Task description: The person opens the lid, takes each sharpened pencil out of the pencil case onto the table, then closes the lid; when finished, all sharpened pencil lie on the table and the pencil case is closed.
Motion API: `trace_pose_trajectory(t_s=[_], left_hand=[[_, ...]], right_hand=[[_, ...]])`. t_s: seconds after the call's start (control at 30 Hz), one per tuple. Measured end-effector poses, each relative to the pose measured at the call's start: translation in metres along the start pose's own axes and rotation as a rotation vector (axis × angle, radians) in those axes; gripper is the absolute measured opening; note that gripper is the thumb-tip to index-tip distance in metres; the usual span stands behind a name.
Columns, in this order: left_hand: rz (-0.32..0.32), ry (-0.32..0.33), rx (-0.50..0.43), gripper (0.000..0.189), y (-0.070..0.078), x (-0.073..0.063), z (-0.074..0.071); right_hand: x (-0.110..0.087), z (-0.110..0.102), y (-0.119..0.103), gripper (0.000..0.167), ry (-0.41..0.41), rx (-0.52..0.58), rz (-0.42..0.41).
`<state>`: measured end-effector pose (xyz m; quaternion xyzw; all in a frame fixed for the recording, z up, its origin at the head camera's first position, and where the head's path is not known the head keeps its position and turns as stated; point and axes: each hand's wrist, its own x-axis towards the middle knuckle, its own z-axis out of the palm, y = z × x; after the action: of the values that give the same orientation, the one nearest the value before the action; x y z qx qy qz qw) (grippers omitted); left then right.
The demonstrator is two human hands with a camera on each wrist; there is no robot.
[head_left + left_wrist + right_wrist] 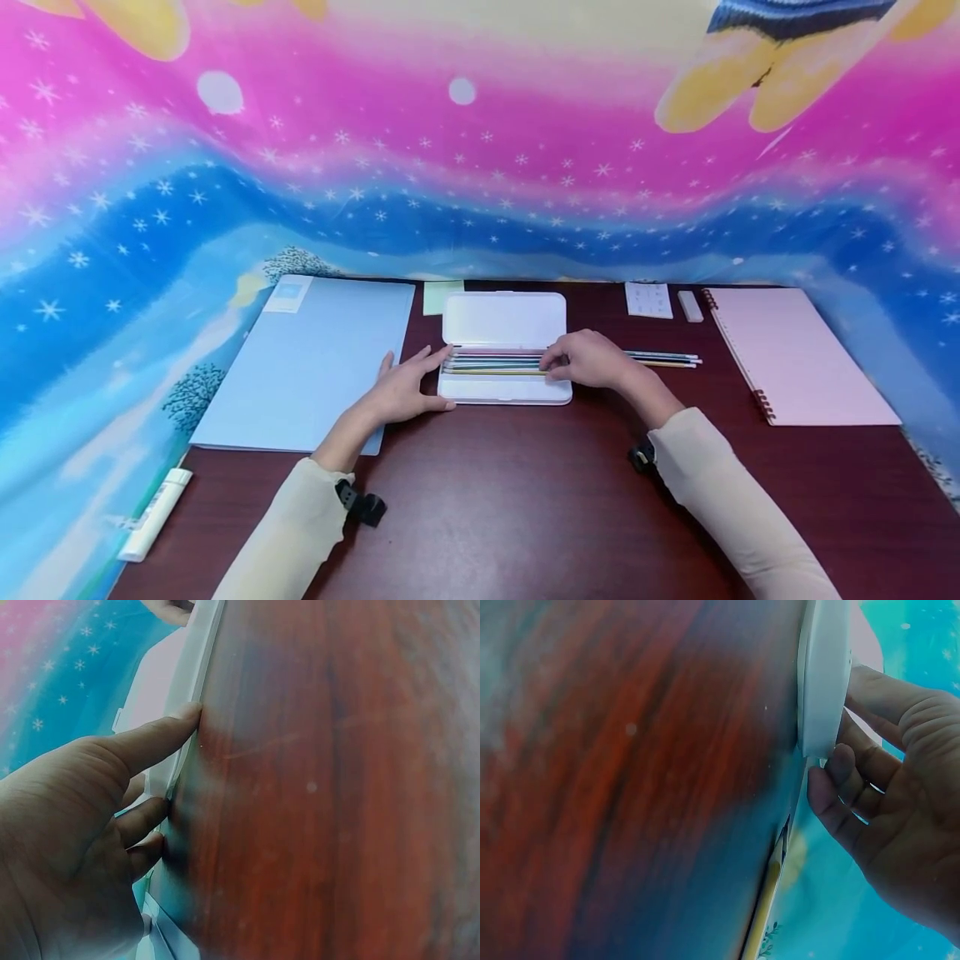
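Observation:
A white pencil case (504,392) lies with its lid (504,318) raised at the back. Several pencils (495,363) lie lengthwise inside it. My left hand (405,387) rests at the case's left end with fingers spread. In the left wrist view, its thumb touches the front edge and other fingertips are at the end. My right hand (588,358) curls over the right end; its thumb and forefinger seem to pinch a pencil's end inside. In the right wrist view, the case wall hides those tips, while the other fingers (832,799) bend beside the case end.
More pencils (667,360) lie right of the case. A blue folder (315,367) is at left, a pink spiral notebook (802,354) at right. Behind are a green note (442,296), a printed paper (648,300) and an eraser (690,306). A white tube (156,515) lies front left.

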<state>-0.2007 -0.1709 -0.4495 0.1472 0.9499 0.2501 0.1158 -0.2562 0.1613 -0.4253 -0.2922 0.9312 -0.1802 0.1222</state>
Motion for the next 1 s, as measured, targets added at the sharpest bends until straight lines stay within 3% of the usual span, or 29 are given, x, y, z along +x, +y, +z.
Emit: trace_pose_trajectory(t_s=[0.4,0.8,1.0], left_hand=[[0.006,0.003,-0.006,0.094,-0.0012,-0.0017,-0.0018],[0.005,0.004,-0.012,0.095,-0.001,0.0009,-0.0007],[0.005,0.004,-0.007,0.094,-0.0003,0.0011,0.0004]], right_hand=[[0.0022,0.0006,-0.0089,0.016,-0.014,-0.085,-0.045],[0.0072,-0.0011,-0.0063,0.006,-0.067,0.008,0.004],[0.0044,0.0006,-0.0013,0.004,-0.032,0.024,-0.008]])
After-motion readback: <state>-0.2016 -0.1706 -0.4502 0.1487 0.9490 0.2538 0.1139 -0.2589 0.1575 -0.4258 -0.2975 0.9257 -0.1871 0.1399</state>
